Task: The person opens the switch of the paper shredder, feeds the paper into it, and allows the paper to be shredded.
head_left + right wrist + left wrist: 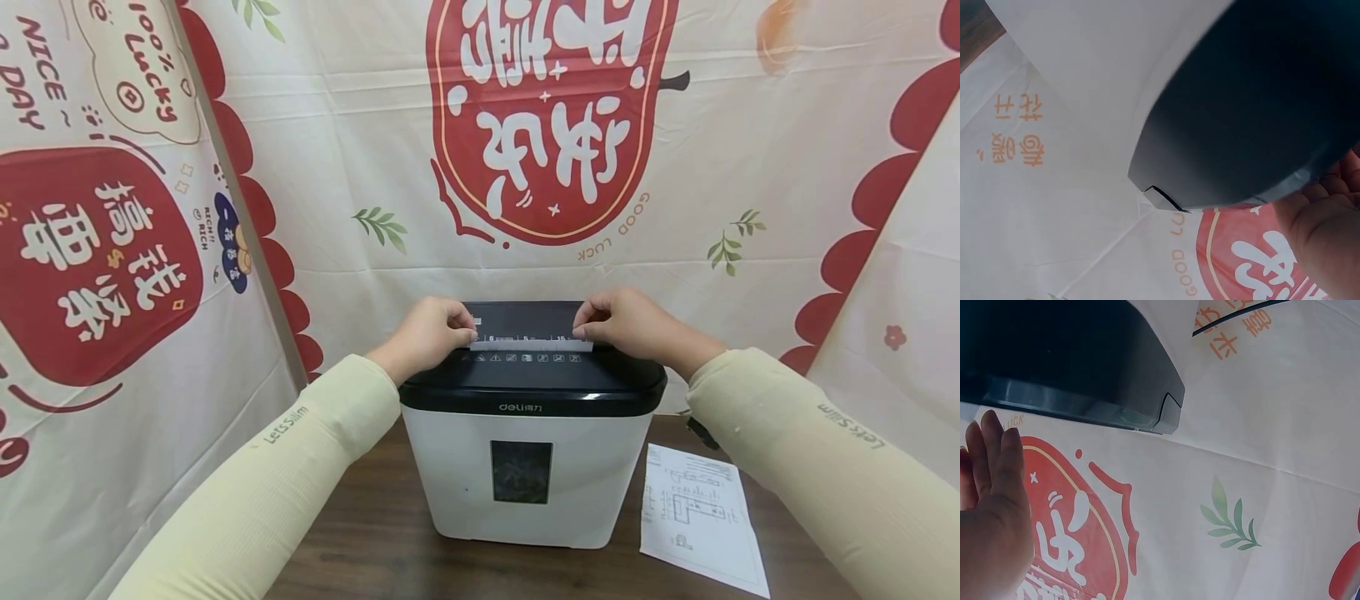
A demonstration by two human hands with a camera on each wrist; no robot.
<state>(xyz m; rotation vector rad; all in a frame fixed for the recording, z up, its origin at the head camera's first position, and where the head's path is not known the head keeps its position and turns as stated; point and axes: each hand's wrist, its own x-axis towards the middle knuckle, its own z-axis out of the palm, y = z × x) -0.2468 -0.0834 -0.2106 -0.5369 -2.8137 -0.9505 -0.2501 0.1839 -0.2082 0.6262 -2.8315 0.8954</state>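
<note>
A paper shredder [450, 467] with a white bin and black top stands upright in the head view. A narrow white strip of paper [531, 345] shows along the slot in its top. My left hand [429, 333] pinches the strip's left end, and at the right end my right hand [626, 323] pinches it too. Whatever part of the paper lies inside the slot is hidden. In the left wrist view the shredder's dark top [1085, 369] crosses above my fingers. The right wrist view has the black top [1254, 112] beside my partly cut-off hand.
A printed sheet [697, 517] with line drawings lies on the brown wooden table [360, 517], right of the shredder. A small black object [702, 433] is partly hidden by the right sleeve. Patterned cloth [337, 150] hangs behind and at both sides.
</note>
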